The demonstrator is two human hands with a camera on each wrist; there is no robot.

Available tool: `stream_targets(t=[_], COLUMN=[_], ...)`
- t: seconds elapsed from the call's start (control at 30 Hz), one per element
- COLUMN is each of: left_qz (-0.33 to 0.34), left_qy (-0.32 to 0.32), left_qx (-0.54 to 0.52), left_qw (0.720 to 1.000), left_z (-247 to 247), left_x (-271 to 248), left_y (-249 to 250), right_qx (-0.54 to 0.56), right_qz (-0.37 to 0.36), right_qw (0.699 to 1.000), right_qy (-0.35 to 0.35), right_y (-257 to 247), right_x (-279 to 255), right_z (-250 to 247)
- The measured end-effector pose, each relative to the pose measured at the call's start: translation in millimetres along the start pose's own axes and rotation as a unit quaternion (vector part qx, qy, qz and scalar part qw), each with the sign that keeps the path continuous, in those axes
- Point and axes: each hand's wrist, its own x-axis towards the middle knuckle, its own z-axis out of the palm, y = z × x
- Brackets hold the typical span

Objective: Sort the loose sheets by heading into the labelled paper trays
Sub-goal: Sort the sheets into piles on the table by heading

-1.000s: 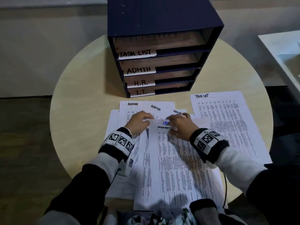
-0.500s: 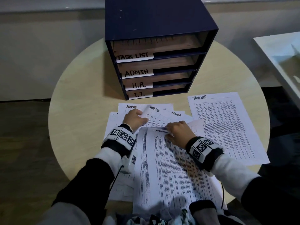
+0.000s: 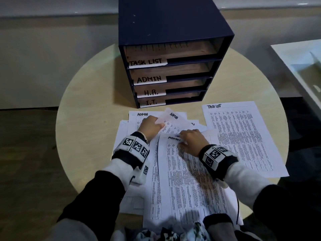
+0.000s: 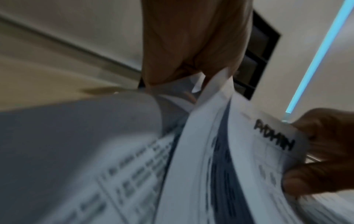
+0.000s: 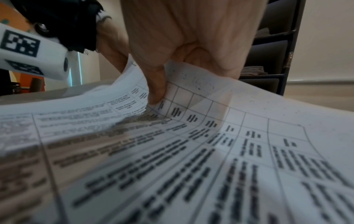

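The left hand (image 3: 150, 126) pinches the top edge of a lifted ADMIN sheet (image 3: 171, 121), thumb under and fingers over, at about 11 o'clock in the paper pile. The right hand (image 3: 192, 141) pinches the head of another ADMIN sheet (image 3: 184, 180) at the pile's centre, its thumb (image 5: 156, 84) pressing down on the printed grid while the corner curls up beside it. Outward from both hands the loose sheets (image 3: 137, 164) lie fanned and overlapping on the round table (image 3: 90, 119); a TASK LIST sheet (image 3: 241, 136) lies apart at 3 o'clock. The labelled paper trays (image 3: 166, 73) stand at 12 o'clock, just beyond the pile, with ADMIN second from the top. The paper looks thin, light and floppy, and neighbouring sheets seem likely to slide or cling together. I judge the best hold is a pinch on the short top edge by the heading, with the second hand supporting the sheet so it enters the slot flat and does not buckle
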Motion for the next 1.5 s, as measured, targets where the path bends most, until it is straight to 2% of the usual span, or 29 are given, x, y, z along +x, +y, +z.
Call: stream_targets(t=[0.13,0.2,0.27,0.37,0.47,0.53,0.6,0.7,0.8,0.87,0.97,1.1,1.2,1.33,1.5], left_qz=[0.07,0.128,0.203,0.268,0.296,0.309,0.289,0.18,0.047,0.006,0.0,0.003,-0.022,-0.069,-0.024], left_qy=[0.081,0.121,0.182,0.253,0.274,0.261,0.249,0.26,0.231,0.178,0.082,-0.004,-0.024,-0.017,-0.02], left_qx=[0.004,0.005,-0.001,-0.057,-0.092,-0.142,-0.201,-0.247,-0.223,-0.179,-0.149,-0.168,-0.209,-0.22,-0.138], left_qw=[0.994,0.984,0.962,0.928,0.91,0.903,0.903,0.916,0.946,0.967,0.985,0.986,0.977,0.973,0.99], left_z=[-18.9,-40.3,-66.3,-97.9,-114.3,-115.9,-112.0,-100.1,-79.7,-60.7,-36.6,-22.7,-23.6,-20.3,-5.4], left_x=[-16.4,-31.5,-46.2,-66.6,-79.4,-83.3,-81.2,-51.8,-21.7,-17.0,-20.5,-21.3,-38.8,-42.6,-38.3], left_y=[33.9,57.2,79.7,105.0,109.7,106.3,96.6,62.1,22.5,-0.2,-24.1,-35.6,-16.4,-7.1,-24.5], right_qx=[-0.007,-0.013,-0.022,-0.041,-0.034,0.004,0.047,0.061,0.056,0.064,0.076,0.102,0.105,0.12,0.173], right_qz=[-0.008,-0.005,0.002,0.0,-0.02,-0.059,-0.119,-0.169,-0.162,-0.142,-0.101,-0.017,0.04,0.103,0.108], right_qw=[1.0,1.0,1.0,0.999,0.999,0.996,0.981,0.956,0.95,0.952,0.962,0.98,0.985,0.979,0.974], right_qy=[0.011,0.016,0.014,0.019,0.022,0.062,0.144,0.232,0.26,0.262,0.243,0.173,0.131,0.124,0.101], right_y=[0.5,-0.1,-2.1,-1.9,-1.0,-2.4,-4.6,-11.2,-17.8,-19.9,-24.2,-29.7,-32.2,-33.2,-37.5], right_x=[1.5,2.5,3.0,2.4,1.0,-3.8,-9.8,-16.6,-20.0,-16.9,-4.7,20.3,31.9,37.1,31.2], right_z=[1.4,2.1,1.9,2.0,1.6,-4.1,-11.8,-24.9,-33.5,-34.7,-36.7,-44.0,-45.9,-41.5,-29.9])
